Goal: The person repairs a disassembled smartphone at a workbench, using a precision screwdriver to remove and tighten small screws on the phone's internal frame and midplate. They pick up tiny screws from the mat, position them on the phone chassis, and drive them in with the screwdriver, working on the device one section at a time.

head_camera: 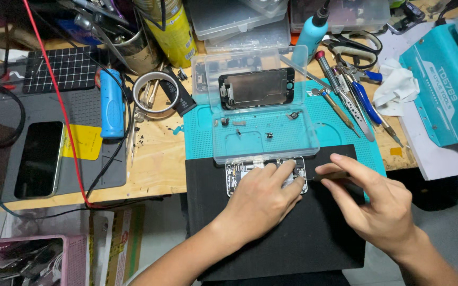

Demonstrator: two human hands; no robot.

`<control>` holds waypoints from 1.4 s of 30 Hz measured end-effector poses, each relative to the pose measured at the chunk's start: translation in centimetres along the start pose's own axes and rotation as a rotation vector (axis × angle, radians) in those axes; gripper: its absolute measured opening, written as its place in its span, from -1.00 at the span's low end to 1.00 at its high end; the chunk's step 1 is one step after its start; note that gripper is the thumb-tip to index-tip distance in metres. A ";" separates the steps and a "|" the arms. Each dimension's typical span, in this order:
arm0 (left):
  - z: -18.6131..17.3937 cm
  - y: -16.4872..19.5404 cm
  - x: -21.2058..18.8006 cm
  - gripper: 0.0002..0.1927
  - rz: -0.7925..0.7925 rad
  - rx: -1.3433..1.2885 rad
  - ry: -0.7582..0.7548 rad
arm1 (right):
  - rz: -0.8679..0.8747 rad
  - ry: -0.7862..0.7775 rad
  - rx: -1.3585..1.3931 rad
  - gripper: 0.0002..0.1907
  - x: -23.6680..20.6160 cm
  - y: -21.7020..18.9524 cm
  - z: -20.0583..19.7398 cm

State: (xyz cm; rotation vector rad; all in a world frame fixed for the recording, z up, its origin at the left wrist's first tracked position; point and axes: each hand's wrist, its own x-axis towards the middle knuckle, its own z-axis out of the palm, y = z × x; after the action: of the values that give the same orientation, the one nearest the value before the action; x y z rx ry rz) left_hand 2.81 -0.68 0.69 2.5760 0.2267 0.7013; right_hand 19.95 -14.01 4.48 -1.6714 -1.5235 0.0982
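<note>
An opened phone body (245, 170) with bare circuitry lies on a black mat (282, 233) at the desk's front edge. My left hand (263, 198) rests flat on it, fingers spread over its right half. My right hand (372, 198) hovers just right of the phone, thumb and forefinger pinched on a thin dark tool (328, 175) whose tip points at the phone's right edge. Behind the phone sits a clear plastic box (263, 143) with small screws and parts in it. A detached phone screen (256, 87) lies in its rear half.
A teal work mat (200, 135) lies under the box. Screwdrivers and tweezers (345, 95) lie to the right, next to a teal machine (441, 90). At left are a blue cylindrical tool (112, 103), a tape roll (157, 92), a dark phone (39, 159) and red and black cables.
</note>
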 end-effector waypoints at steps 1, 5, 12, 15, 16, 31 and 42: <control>0.0 0.0 0.0 -0.68 0.005 0.004 0.002 | 0.003 0.003 0.006 -0.45 0.0 0.0 0.0; 0.1 -0.1 0.0 -0.67 0.016 0.011 0.008 | 0.013 -0.003 0.028 -0.45 0.1 0.0 0.1; 0.0 -0.2 0.1 -0.67 0.025 0.016 -0.003 | -0.002 -0.011 -0.003 -0.44 0.4 -0.1 0.2; 0.0 -0.2 0.1 -0.66 0.040 0.043 -0.008 | 0.000 -0.013 -0.023 -0.44 0.5 -0.2 0.2; 0.0 -0.2 0.1 -0.67 0.041 0.042 -0.011 | -0.001 -0.015 -0.022 -0.44 0.5 -0.2 0.2; -0.1 -0.4 0.2 -0.69 0.061 0.055 -0.029 | -0.019 -0.010 -0.040 -0.43 0.6 -0.1 0.3; -0.1 -0.4 0.1 -0.70 0.059 0.047 -0.029 | -0.024 -0.028 -0.056 -0.45 0.7 -0.2 0.4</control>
State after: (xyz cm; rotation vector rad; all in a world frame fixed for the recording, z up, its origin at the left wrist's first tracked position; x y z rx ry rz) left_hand 2.84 -0.23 0.63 2.6453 0.1607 0.6875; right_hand 19.78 -13.24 4.70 -1.7017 -1.5796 0.0669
